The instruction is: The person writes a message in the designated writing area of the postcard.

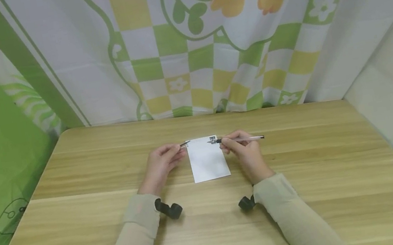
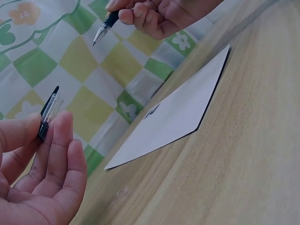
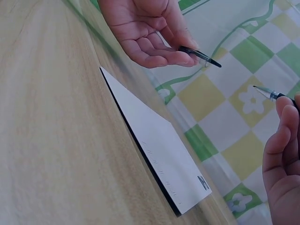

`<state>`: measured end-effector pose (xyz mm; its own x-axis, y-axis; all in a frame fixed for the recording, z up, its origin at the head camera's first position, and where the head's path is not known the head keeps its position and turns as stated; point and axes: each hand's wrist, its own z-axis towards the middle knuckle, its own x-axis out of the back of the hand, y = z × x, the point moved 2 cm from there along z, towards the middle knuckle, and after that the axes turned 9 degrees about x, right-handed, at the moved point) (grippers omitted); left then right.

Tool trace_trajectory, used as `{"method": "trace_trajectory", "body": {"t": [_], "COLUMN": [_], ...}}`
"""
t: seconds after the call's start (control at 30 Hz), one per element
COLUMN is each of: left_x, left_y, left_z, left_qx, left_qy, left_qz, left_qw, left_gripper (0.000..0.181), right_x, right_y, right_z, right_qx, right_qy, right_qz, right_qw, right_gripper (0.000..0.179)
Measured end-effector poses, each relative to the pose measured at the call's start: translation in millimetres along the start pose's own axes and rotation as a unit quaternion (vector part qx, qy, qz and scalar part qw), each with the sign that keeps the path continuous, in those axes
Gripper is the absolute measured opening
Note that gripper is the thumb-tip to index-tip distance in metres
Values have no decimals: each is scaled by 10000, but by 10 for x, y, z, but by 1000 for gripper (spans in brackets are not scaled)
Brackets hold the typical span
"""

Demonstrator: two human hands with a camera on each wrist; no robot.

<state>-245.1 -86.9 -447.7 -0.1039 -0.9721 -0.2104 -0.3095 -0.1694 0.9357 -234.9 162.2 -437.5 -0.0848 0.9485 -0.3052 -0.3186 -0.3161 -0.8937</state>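
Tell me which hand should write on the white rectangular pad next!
Probably the right hand: it holds the slim clear plastic pen, tip bare, near the white pad. The left hand pinches the clear tubular plastic cap.

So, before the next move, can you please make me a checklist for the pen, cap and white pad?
1. Pen gripped in the right hand: ok.
2. Cap off, pinched by the left hand: ok.
3. Pen tip bare: ok.
4. White pad flat on the table: ok.
5. White pad held steady: not ok, neither hand touches it.
6. Enough ink inside: cannot tell.
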Motion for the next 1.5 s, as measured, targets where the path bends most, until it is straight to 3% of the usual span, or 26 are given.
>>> {"method": "trace_trajectory", "body": {"t": [0.53,0.8,1.03,1.3,1.5], "left_x": [175,300,423,557,614], "left_y": [47,58,83,77,78], "left_z": [14,24,13,21,27], "left_qx": [-203,-268,-414,-332,-263], "left_qy": [545,802,954,1284,1400], "left_qz": [-235,-258,-62,166,214], "left_qw": [9980,9961,9946,9910,9896], "left_gripper": [28,32,35,37,38], "right_x": [21,23,39,35,40], "right_y": [27,51,67,68,68], "right_z": [5,16,18,8,6], "right_qx": [-143,-221,-293,-241,-232], "right_qy": [463,461,552,570,577], "right_qz": [-10,-165,-179,-303,-314], "right_qw": [9988,9986,9979,9976,9976], "right_gripper": [7,11,3,10,5]}}
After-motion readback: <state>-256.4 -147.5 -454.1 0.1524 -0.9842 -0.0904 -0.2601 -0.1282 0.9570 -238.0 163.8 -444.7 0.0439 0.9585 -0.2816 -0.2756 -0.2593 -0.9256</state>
